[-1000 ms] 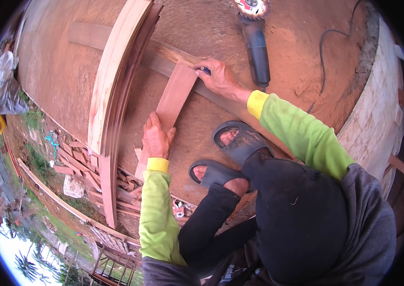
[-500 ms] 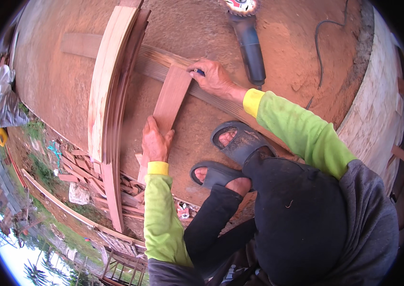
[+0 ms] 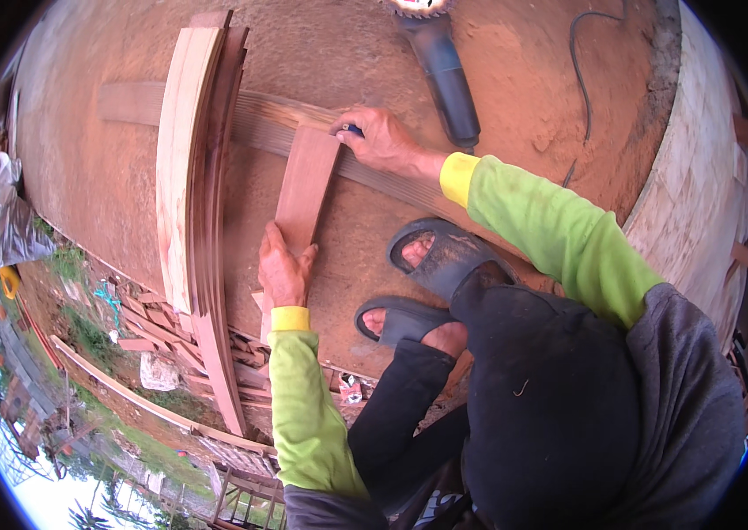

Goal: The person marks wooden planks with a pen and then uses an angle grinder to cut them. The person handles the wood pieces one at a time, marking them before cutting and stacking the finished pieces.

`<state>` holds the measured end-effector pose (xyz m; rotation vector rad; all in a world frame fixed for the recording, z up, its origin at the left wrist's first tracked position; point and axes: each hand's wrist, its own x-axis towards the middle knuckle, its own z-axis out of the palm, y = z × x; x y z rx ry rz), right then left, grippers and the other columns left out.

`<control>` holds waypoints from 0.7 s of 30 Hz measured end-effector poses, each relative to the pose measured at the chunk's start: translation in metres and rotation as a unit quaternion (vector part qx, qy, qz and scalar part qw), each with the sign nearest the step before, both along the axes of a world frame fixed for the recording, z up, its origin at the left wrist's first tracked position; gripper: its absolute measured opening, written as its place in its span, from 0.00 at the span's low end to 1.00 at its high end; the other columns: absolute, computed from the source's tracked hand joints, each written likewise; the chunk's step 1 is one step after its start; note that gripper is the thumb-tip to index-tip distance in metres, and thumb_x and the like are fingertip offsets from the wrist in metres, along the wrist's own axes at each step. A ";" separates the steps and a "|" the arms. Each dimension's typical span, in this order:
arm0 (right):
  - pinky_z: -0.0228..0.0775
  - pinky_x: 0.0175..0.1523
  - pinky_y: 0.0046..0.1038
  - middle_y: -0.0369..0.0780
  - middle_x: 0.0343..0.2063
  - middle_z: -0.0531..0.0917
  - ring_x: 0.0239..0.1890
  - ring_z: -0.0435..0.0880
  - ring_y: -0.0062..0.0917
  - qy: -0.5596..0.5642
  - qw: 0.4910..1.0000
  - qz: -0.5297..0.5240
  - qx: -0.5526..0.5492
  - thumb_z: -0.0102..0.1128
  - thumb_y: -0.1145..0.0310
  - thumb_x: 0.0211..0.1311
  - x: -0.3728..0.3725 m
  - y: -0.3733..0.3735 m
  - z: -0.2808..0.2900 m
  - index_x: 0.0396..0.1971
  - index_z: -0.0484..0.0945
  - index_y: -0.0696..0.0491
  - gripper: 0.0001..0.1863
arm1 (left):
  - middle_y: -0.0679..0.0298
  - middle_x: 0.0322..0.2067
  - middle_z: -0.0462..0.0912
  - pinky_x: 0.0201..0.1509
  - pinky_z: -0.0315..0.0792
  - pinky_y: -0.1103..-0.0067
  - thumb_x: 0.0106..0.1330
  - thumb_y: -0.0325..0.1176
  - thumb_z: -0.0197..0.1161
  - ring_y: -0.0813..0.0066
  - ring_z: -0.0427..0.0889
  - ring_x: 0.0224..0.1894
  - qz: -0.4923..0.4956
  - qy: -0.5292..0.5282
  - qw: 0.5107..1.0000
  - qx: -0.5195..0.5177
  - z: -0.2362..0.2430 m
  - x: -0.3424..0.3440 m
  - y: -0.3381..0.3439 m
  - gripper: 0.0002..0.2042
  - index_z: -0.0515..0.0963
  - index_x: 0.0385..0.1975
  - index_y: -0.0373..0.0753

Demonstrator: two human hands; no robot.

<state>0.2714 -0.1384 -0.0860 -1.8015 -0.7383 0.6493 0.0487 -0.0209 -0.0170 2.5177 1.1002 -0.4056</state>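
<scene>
Close by me, a worker's left hand (image 3: 284,270) is clasping a short board (image 3: 308,181), its length running forward and slightly rightward over a long plank (image 3: 259,128) to the far end, where the nearer right hand (image 3: 383,143) is pinching a pencil (image 3: 353,130).

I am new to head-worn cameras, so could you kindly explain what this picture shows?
There is no robot here, just bare-handed work seen from above by a wide fisheye camera worn on the head, so straight edges bend. The left hand holds a short board, whose far end overlaps a longer plank. The right hand holds a dark blue pencil-like thing near that end. A stack of planks crosses the longer plank at left; on the ground beyond the right hand lies a power tool with a toothed disc.
</scene>
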 end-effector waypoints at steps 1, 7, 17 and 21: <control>0.73 0.49 0.38 0.48 0.36 0.83 0.42 0.82 0.43 0.006 1.000 0.004 0.003 0.59 0.71 0.58 0.001 0.000 0.000 0.35 0.83 0.56 0.08 | 0.45 0.47 0.77 0.53 0.73 0.63 0.45 0.32 0.75 0.45 0.77 0.50 -0.003 -0.005 1.000 0.003 -0.001 -0.001 0.000 0.35 0.67 0.55 0.33; 0.73 0.49 0.38 0.49 0.36 0.83 0.42 0.82 0.43 0.006 1.000 0.009 -0.007 0.59 0.71 0.58 0.003 -0.001 0.002 0.35 0.83 0.56 0.08 | 0.45 0.49 0.77 0.53 0.73 0.64 0.45 0.32 0.76 0.45 0.77 0.50 -0.010 0.004 1.000 0.005 -0.001 -0.001 0.002 0.35 0.67 0.56 0.33; 0.72 0.49 0.38 0.49 0.35 0.83 0.42 0.82 0.43 0.000 1.000 0.012 0.012 0.59 0.71 0.58 0.003 -0.001 0.000 0.35 0.83 0.56 0.08 | 0.44 0.48 0.77 0.53 0.73 0.63 0.45 0.33 0.76 0.44 0.77 0.50 -0.016 0.005 1.000 0.013 0.001 0.000 0.001 0.36 0.67 0.55 0.32; 0.72 0.49 0.38 0.50 0.35 0.83 0.42 0.82 0.43 -0.003 1.000 0.014 0.006 0.59 0.71 0.58 0.003 -0.001 0.002 0.35 0.83 0.56 0.08 | 0.44 0.47 0.77 0.52 0.74 0.63 0.45 0.34 0.76 0.44 0.78 0.49 -0.025 -0.003 1.000 0.018 -0.001 -0.001 0.002 0.36 0.67 0.55 0.32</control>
